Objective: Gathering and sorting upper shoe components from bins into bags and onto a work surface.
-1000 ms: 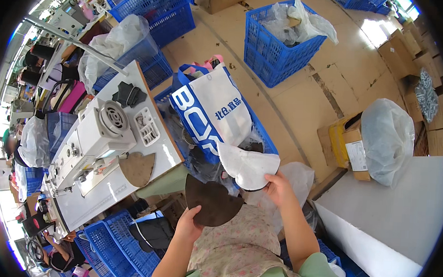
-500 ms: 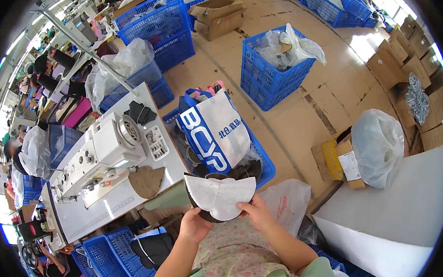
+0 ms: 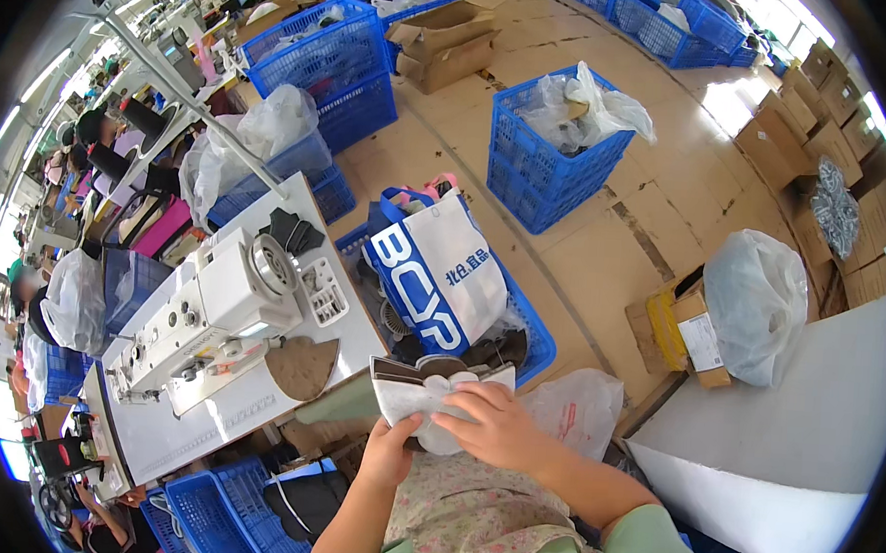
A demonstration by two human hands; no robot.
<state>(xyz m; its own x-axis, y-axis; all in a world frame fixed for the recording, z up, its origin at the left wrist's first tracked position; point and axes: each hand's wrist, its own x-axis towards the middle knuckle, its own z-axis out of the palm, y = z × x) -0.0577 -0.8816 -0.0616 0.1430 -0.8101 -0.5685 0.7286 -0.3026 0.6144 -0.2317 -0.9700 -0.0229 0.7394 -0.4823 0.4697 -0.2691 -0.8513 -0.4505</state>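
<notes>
Just above my lap I hold a sewn fabric piece (image 3: 395, 396) with a white face and dark brown layers showing along its top edge. It looks like several curved panels joined together. My left hand (image 3: 390, 452) grips its lower left part, with the thumb on the white face. My right hand (image 3: 490, 426) lies across its right part, fingers bent over the white face; the right thumb is hidden. Left of the piece, a dark brown curved fabric panel (image 3: 301, 367) lies on the sewing table (image 3: 226, 410), in front of the white sewing machine (image 3: 206, 314).
A blue crate (image 3: 537, 347) with a white and blue bag (image 3: 453, 267) stands just beyond my hands. A small parts tray (image 3: 324, 292) sits on the table. Stacked blue crates (image 3: 539, 171) stand farther off. At right are a white panelled surface (image 3: 765, 434) and a plastic bag (image 3: 755, 308).
My right hand has moved from the piece's right edge leftward over its white face. The piece has folded, so its brown layers now show at the top. My left hand stays at the lower left.
</notes>
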